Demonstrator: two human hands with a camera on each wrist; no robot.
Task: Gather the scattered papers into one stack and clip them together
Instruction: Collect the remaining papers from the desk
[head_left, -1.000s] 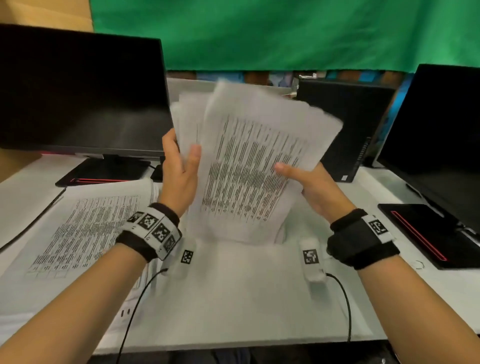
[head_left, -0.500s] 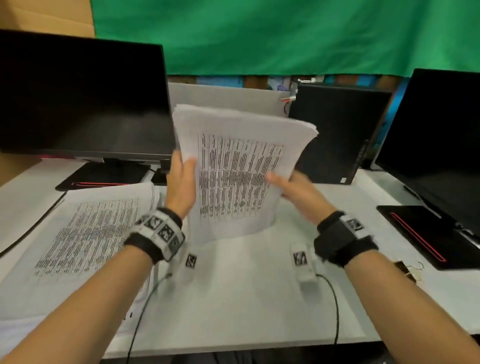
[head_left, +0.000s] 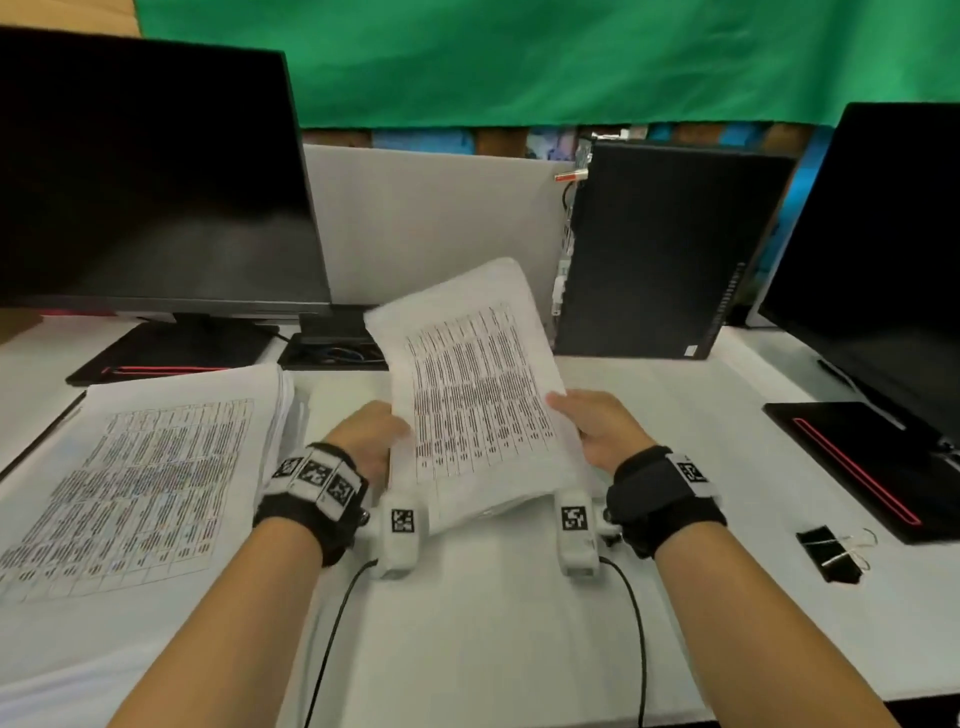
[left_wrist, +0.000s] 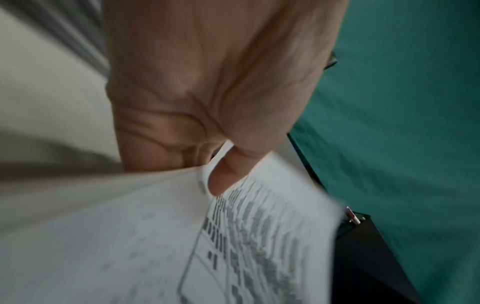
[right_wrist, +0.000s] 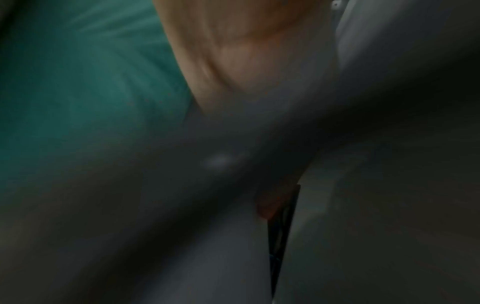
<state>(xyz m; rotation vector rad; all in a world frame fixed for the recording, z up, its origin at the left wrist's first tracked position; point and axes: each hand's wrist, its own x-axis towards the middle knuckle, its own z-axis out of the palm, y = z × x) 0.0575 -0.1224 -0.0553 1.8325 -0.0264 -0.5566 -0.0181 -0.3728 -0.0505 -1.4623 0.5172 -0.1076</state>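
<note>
A stack of printed papers (head_left: 475, 395) leans back, low over the white desk (head_left: 493, 623), held between both hands. My left hand (head_left: 371, 434) grips its left edge; in the left wrist view the thumb (left_wrist: 226, 176) lies on the printed papers (left_wrist: 246, 246). My right hand (head_left: 597, 423) holds the right edge with its thumb on top. A second pile of printed sheets (head_left: 140, 483) lies flat on the desk at the left. A black binder clip (head_left: 831, 553) lies on the desk at the right. The right wrist view is dark and blurred.
A black monitor (head_left: 145, 171) stands at the back left and another monitor (head_left: 883, 249) at the right. A black computer case (head_left: 660, 249) stands behind the papers, beside a white panel (head_left: 431, 223). Black monitor bases sit at both sides of the desk.
The fanned sheets have been squared into one stack. Both hands have lowered the stack from upright towards the desk, tilting it back.
</note>
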